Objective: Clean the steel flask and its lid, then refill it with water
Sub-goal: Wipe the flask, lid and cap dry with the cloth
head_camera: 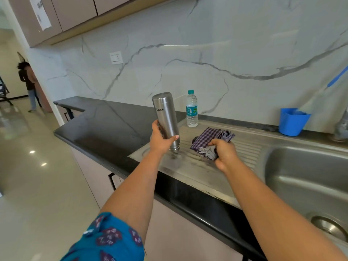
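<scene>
Left hand (162, 138) gripping upside-down steel flask (166, 117), right hand (224, 153) clutching checked cloth (211, 141)

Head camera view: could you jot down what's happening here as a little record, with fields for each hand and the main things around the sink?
left hand: grips the steel flask, held upside down over the draining board
right hand: grips the checked cloth lying on the draining board
plastic water bottle: upright, capped, behind the flask
blue tub: by the wall, behind the sink basin
flask lid: cannot tell
</scene>
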`<state>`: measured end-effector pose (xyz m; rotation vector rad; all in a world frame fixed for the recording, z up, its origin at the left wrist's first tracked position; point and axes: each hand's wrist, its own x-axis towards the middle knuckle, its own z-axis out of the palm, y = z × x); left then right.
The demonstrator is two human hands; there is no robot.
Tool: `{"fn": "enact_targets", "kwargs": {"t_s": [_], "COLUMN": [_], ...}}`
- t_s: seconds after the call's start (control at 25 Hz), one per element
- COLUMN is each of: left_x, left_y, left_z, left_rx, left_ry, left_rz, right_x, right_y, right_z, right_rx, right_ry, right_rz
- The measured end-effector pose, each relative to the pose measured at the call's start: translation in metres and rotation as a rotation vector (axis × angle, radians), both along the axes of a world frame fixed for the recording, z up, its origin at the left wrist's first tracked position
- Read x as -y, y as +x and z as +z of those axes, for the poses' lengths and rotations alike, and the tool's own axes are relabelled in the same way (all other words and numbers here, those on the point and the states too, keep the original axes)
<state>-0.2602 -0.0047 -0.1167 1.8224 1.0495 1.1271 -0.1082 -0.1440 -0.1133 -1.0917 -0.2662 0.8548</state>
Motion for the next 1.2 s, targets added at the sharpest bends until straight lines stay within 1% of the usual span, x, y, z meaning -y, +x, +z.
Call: {"fn": "enact_targets", "kwargs": {"t_s": [0.12, 0.24, 0.48, 0.56, 0.84, 1.08, 1.2], "left_x": [-0.021, -0.039, -0.066, -0.071, -0.073, -0.072, -0.073], "left_y": [0.012, 0.027, 0.045, 0.047, 0.044, 0.047, 0.049], "left_z": [-0.004, -0.006, -0.008, -0.007, 0.001, -0.008, -0.009], "left_rx": [-0.065, -0.089, -0.088, -0.123, -0.229, -0.154, -0.135], "left_ry": [0.003, 0.013, -0.010, -0.003, 0.005, -0.069, -0.083], "left_rz": [-0.035, -0.070, -0.086, -0.086, -0.116, -0.079, -0.069], "right_x": [-0.003, -0.007, -0.008, -0.008, -0.007, -0.002, 0.001], "right_y": [0.005, 0.010, 0.014, 0.016, 0.016, 0.013, 0.010], "right_z": [-0.014, -0.022, -0.021, -0.019, -0.017, -0.011, -0.007], "right_rx": [0.120, 0.155, 0.123, 0.089, 0.072, 0.011, 0.019], "right_ry": [0.039, 0.018, 0.106, 0.133, 0.160, 0.194, 0.206], "right_rz": [-0.051, -0.090, -0.090, -0.105, -0.132, -0.160, -0.153]}}
